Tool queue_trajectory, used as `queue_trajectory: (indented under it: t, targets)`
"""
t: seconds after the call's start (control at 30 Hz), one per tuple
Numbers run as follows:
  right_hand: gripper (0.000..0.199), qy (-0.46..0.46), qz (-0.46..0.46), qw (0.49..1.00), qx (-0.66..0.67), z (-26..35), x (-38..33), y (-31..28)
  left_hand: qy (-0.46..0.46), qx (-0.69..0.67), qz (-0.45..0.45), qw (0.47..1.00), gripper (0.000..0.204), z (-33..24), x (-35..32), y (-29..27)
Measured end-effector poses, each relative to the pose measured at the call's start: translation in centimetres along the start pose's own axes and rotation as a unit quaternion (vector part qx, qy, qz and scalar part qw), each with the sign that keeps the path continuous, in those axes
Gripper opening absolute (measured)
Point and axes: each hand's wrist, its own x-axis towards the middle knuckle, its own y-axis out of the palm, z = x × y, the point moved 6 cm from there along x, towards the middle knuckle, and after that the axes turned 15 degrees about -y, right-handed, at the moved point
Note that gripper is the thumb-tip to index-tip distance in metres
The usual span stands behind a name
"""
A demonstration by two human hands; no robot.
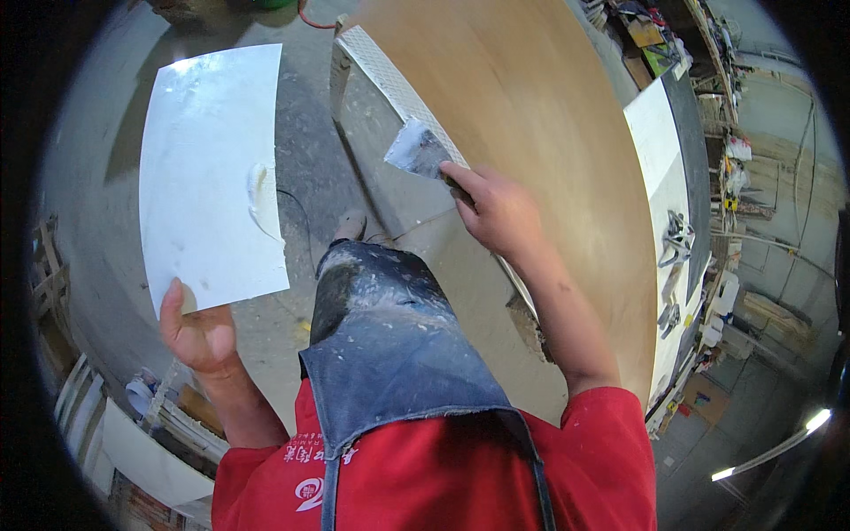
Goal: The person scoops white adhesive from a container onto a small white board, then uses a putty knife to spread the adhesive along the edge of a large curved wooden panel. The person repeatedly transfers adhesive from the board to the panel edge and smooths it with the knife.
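My left hand point(202, 336) grips the lower edge of a flat white sheet point(208, 168), thumb on top and the other fingers underneath. A dab of white paste point(258, 196) lies near the sheet's right edge. In my right hand point(498, 205) is a putty knife point(421, 150), its wide blade smeared with white paste. The blade is at the pale, patterned edge strip point(394, 81) of a large brown board point(549, 115); whether it touches, I cannot tell. My right fingers are closed round the handle, most of which they hide.
A dark, stained apron point(381, 336) covers my front. Clamps point(677, 239) sit on a white surface beyond the board's right side. Cluttered shelving point(722, 177) runs along the right. A thin red hose point(314, 21) lies on the grey floor point(310, 124). Boards and a bucket stand at lower left.
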Motion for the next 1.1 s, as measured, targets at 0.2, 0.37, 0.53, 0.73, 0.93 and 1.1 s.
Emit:
queue_trajectory:
  t: [0.2,0.37,0.53,0.73,0.93,1.1]
  targets:
    - [0.04,0.009,-0.018,1.0,-0.019,-2.4,-9.3,1.8,0.015,0.025,-0.015,0.999,0.054,0.9,-2.0,-0.6]
    - [0.041,0.033,-0.048,0.997,-0.053,-4.2,-17.7,1.2,0.035,0.041,-0.041,0.998,0.054,3.3,-4.6,0.0]
    - [0.038,0.072,-0.127,0.989,-0.031,-5.0,-23.3,-0.6,0.024,0.04,-0.043,0.998,0.053,5.6,-8.2,-1.0]
    - [0.035,0.005,-0.055,0.998,0.015,-1.8,-19.7,0.1,0.033,0.051,-0.037,0.997,0.052,8.9,-12.2,-1.4]
    - [0.04,-0.024,-0.029,0.999,0.008,-4.0,-21.9,3.2,0.052,0.052,-0.019,0.997,0.052,10.2,-15.8,-2.9]
    - [0.04,0.016,-0.04,0.999,-0.024,-5.6,-30.0,3.9,0.041,0.053,0.028,0.997,0.054,11.3,-17.4,-3.8]
